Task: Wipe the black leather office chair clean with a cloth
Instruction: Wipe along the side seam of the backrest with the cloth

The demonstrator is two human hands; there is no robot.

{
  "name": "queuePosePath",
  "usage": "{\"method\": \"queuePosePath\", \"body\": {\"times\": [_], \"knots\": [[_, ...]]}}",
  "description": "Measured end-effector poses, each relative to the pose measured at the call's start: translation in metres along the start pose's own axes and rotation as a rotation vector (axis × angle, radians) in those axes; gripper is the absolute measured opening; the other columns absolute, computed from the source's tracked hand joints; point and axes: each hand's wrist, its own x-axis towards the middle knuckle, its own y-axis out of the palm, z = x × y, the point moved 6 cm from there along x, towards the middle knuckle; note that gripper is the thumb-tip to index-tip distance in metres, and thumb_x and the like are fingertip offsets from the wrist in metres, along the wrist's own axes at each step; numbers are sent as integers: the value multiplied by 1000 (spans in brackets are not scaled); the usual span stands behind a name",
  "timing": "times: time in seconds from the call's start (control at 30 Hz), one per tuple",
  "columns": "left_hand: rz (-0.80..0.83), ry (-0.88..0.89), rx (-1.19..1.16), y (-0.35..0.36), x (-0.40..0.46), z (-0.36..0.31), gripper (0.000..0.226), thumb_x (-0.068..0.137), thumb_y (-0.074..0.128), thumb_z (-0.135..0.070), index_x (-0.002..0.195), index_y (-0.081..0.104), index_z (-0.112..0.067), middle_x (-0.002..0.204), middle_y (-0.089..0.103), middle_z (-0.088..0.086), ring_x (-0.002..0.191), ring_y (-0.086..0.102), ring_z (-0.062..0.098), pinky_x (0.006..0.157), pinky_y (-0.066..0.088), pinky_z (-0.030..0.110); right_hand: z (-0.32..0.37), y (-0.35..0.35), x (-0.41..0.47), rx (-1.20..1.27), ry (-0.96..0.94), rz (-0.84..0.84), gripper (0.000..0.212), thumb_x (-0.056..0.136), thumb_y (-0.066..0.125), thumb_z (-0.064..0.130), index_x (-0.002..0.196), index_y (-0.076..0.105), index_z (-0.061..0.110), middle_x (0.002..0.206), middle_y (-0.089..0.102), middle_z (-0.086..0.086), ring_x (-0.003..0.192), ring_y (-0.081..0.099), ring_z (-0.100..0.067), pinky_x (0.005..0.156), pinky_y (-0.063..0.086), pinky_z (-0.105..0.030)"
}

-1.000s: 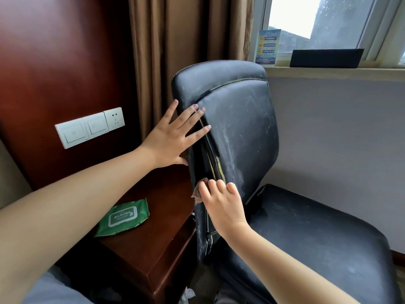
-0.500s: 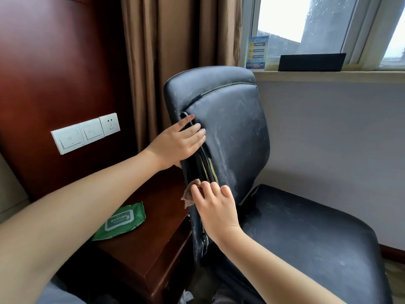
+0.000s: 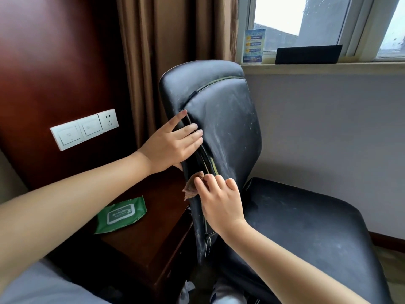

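**Two hands at the side edge of a dusty black chair**

One black leather office chair (image 3: 223, 119), one cloth (image 3: 192, 187) and two bare hands are counted. One green pack of wet wipes (image 3: 120, 213) is seen on the dark wooden worktop (image 3: 157, 233), near its left part, and one white switch-and-socket panel (image 3: 84, 128) is fixed to the wood-panelled wall behind it.

The chair is placed just beside the right edge of the worktop, under the window sill (image 3: 324, 68). Its backrest and seat are streaked with pale dust and scuff marks, and a seam along the backrest's side edge is seen gaping, with yellowish padding exposed.

The left hand (image 3: 171, 145) is laid flat against the side edge of the backrest, fingers straight and spread, nothing gripped. The right hand (image 3: 219, 200) is held lower on the same edge, its fingers curled round the small brownish cloth, which is pressed against the leather; only a crumpled corner of the cloth is shown beyond the fingertips.

One brown curtain (image 3: 166, 51) is hung behind the chair. On the sill one blue printed card (image 3: 254, 46) and one flat black object (image 3: 308, 54) are stood against the window. The lower part of the backrest is partly hidden by the right forearm.
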Motion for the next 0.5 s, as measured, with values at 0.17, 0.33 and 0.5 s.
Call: {"method": "queuePosePath", "body": {"times": [0.17,0.33,0.5], "knots": [[-70,-34,-66,-20,-4,-8,25,96,50,0,107,71,-7,113,69,8,109,64,25,112,19,57,-6,-9,-15,74,67,-36,34,69,67,11,103,68,15,88,61,0,66,53,-20,63,23,-30],[-78,-43,-97,-29,-2,-9,24,97,49,0,105,71,-7,111,70,8,107,65,24,113,18,56,-7,-27,-18,192,164,-115,26,80,63,16,106,69,15,94,64,-1,71,57,-19,64,28,-29],[-111,-22,-131,-37,3,-8,22,96,51,0,102,72,-6,106,71,9,103,66,24,111,24,55,-2,-29,-16,274,222,-84,30,87,48,23,107,69,16,97,65,-1,75,59,-20,65,30,-30]]}}
